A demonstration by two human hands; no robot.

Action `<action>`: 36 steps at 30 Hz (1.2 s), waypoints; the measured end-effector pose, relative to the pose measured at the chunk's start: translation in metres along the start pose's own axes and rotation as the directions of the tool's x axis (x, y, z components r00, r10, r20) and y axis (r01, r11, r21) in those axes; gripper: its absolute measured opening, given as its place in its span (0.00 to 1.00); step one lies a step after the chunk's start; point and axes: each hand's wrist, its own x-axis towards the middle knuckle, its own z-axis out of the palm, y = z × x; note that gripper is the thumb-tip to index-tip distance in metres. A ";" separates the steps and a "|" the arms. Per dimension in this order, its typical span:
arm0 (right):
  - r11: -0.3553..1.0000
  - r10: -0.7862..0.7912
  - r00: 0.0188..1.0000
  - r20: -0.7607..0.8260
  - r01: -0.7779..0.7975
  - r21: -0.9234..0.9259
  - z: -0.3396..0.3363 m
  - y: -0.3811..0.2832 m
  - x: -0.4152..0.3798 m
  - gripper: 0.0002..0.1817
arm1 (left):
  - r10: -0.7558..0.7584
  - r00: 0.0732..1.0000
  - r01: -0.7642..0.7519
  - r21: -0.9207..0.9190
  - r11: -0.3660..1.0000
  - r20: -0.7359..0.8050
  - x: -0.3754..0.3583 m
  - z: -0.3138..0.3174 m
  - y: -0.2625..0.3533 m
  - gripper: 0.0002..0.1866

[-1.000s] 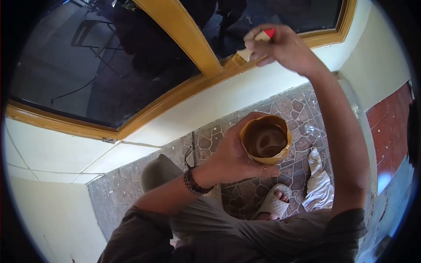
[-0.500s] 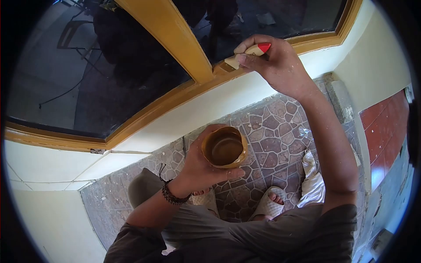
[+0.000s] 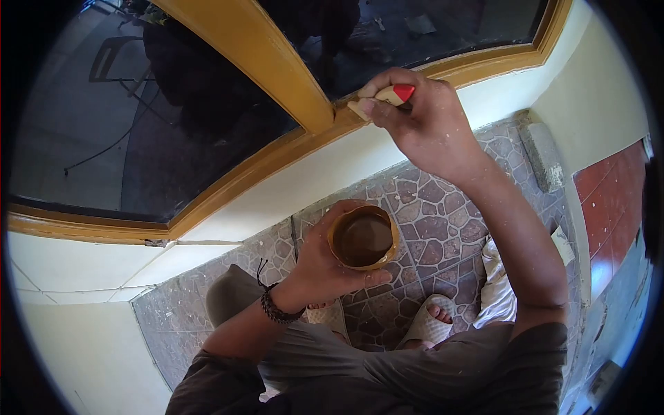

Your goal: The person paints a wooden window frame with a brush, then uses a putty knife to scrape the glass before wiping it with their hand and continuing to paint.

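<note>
My left hand point(image 3: 325, 259) is wrapped round a small cup point(image 3: 389, 257) with a yellow-brown rim and brown liquid inside, held over the floor. In my right hand point(image 3: 429, 128) is a paintbrush point(image 3: 391, 95) with a pale wooden handle and a red tip. The brush's head is at the lower rail of the yellow-brown window frame point(image 3: 277, 155), just right of the upright post point(image 3: 256, 59). My fingers partly hide the brush, and its bristles hardly show.
Dark window panes point(image 3: 214, 124) fill the frame above a pale wall point(image 3: 290, 183). Below lies a stone-patterned floor point(image 3: 436, 221) with a white cloth point(image 3: 494, 290) near my sandalled feet point(image 3: 432, 321). A grey block point(image 3: 543, 155) rests by the wall at right.
My right hand and the brush have shifted slightly left and down along the lower rail. The cup in my left hand appears a little further right and lower.
</note>
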 end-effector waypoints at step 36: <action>0.946 -0.185 0.975 -0.122 0.210 0.247 -0.031 -0.036 0.004 0.07 | 0.003 0.998 0.001 0.067 0.998 -0.058 0.004 -0.005 0.006 0.44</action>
